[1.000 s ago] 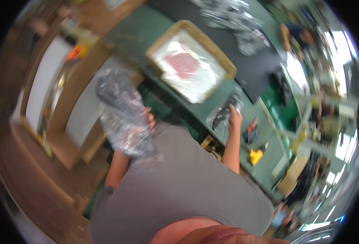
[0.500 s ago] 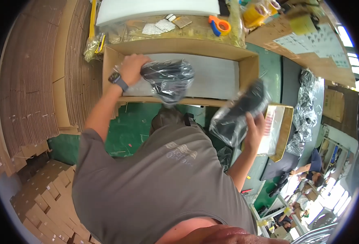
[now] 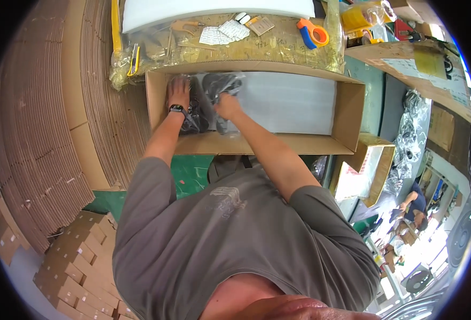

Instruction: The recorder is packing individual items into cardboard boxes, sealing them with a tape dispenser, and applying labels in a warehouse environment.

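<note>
Stacked brown cardboard (image 3: 32, 122) flanks a long carton (image 3: 278, 144); left hand (image 3: 179, 93) spread against a black plastic-bagged item (image 3: 196, 118); right hand (image 3: 227, 105) gripping another (image 3: 215, 85).

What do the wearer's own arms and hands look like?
Left hand and right hand are ungloved. Loose, short grey-brown sleeves end near the elbows; forearms are uncovered. A dark, squarish watch on a dark strap is worn on the left; none on the right.

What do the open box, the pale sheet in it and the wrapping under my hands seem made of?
Box: matte brown cardboard, by its stiff flat walls. Sheet: possibly foam, from its smooth, dull, whitish face; paper isn't ruled out. Wrapping: clear, glossy plastic film, from its creases and glints.
</note>
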Action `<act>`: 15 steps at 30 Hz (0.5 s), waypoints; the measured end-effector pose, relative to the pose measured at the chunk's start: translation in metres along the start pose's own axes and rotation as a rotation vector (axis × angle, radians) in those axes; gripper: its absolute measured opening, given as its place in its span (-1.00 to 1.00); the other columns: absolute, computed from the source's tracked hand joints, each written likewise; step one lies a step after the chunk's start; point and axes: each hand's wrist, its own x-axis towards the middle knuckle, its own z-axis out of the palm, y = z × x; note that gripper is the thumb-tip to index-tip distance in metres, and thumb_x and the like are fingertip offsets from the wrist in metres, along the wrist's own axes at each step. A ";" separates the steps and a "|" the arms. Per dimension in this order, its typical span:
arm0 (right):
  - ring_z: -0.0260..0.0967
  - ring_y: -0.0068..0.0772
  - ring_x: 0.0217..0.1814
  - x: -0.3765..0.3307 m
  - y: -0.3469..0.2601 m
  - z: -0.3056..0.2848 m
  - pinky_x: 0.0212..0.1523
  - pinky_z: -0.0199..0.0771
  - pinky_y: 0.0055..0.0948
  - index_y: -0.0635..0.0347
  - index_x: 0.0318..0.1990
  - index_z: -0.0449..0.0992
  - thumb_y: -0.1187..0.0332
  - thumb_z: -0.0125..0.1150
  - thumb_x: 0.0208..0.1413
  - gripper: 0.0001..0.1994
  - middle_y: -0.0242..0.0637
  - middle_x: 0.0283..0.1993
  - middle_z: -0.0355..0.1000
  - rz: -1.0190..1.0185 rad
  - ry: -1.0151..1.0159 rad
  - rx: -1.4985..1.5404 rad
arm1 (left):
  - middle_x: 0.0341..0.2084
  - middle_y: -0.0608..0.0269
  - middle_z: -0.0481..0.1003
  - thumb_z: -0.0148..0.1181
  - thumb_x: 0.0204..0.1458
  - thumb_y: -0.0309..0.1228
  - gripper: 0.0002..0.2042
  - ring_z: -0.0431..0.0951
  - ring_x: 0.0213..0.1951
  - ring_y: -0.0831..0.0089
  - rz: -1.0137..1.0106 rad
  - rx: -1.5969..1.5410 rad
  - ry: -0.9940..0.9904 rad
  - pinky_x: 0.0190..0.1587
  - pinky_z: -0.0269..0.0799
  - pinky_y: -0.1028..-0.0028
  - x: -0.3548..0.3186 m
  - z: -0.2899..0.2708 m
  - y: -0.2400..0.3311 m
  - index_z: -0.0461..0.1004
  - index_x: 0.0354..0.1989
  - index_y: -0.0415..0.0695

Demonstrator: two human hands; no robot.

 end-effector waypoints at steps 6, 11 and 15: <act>0.62 0.02 0.00 -0.062 0.047 0.006 0.06 0.58 -0.16 0.34 0.26 0.43 0.12 0.37 0.14 -0.38 0.01 -0.12 0.64 -0.405 -0.361 0.310 | 0.45 -0.16 0.19 0.12 0.20 -0.41 -0.39 0.12 0.50 -0.08 -0.159 -0.194 -0.047 0.52 0.04 0.02 -0.041 -0.022 0.031 0.20 0.46 -0.21; 0.61 0.06 0.03 -0.187 0.152 -0.108 0.06 0.59 -0.16 0.25 0.29 0.43 0.07 0.37 0.17 -0.38 0.00 0.07 0.61 -0.310 -0.019 0.449 | 0.42 -0.21 0.24 0.35 0.09 -0.38 -0.24 0.19 0.46 -0.10 -0.047 -0.334 0.003 0.53 0.04 0.07 -0.037 -0.104 0.124 0.17 0.47 -0.28; 0.61 -0.32 0.04 -0.330 0.266 -0.225 0.10 0.58 -0.26 0.23 0.36 0.38 0.19 0.31 0.30 -0.45 -0.19 0.02 0.64 -0.204 0.274 0.947 | 0.41 -0.28 0.21 0.28 0.09 -0.47 -0.27 0.15 0.45 -0.19 0.322 -0.546 0.109 0.50 0.04 0.02 -0.034 -0.219 0.272 0.15 0.46 -0.34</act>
